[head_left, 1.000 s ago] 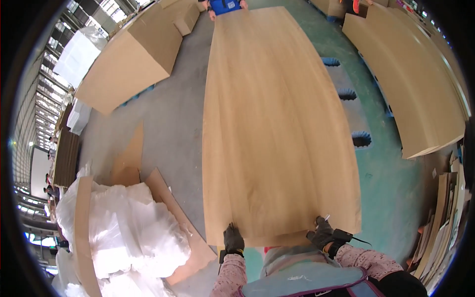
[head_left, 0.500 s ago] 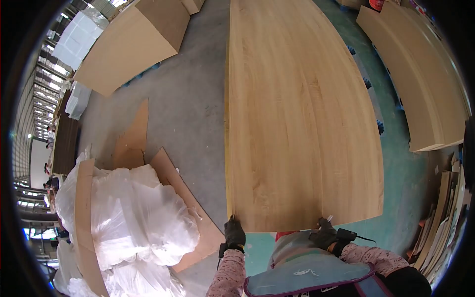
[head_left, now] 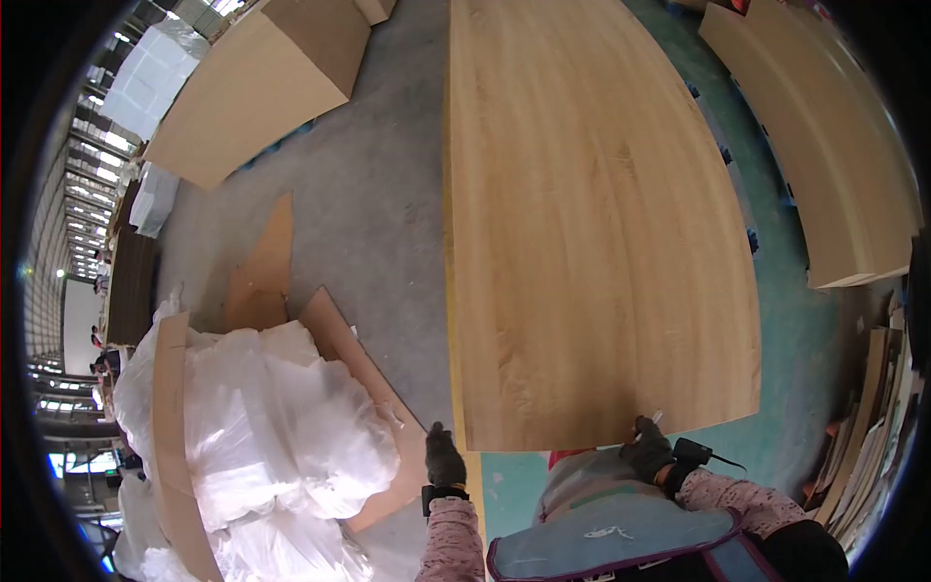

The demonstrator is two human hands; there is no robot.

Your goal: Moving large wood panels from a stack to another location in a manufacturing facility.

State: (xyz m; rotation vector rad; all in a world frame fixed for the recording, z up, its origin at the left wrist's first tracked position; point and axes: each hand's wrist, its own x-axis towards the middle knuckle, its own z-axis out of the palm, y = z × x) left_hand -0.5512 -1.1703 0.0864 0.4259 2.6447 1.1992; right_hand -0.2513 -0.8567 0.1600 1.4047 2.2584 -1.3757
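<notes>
A large wood-grain panel [head_left: 582, 242] lies flat in front of me, its near edge close to my body. My left hand [head_left: 445, 461], in a dark glove with a black strap at the wrist, is just left of the panel's near-left corner, apart from it. Its fingers point forward, stretched out, with nothing in them. My right hand [head_left: 648, 450], gloved too, is at the near edge, right of the middle, fingers curled. A small pale stick-like thing [head_left: 658, 417] pokes out of its grip over the panel; its kind is unclear.
Left of me is a heap of clear plastic film [head_left: 291, 427] with cardboard pieces [head_left: 364, 364] beside it. A big cardboard-coloured stack [head_left: 252, 92] stands far left, and another long stack [head_left: 824, 145] on the right. Upright board offcuts [head_left: 863, 427] lean at the near right.
My left hand has let go of the panel's corner and moved slightly left and back. My right hand has shifted a little right along the near edge, still with the pale thing.
</notes>
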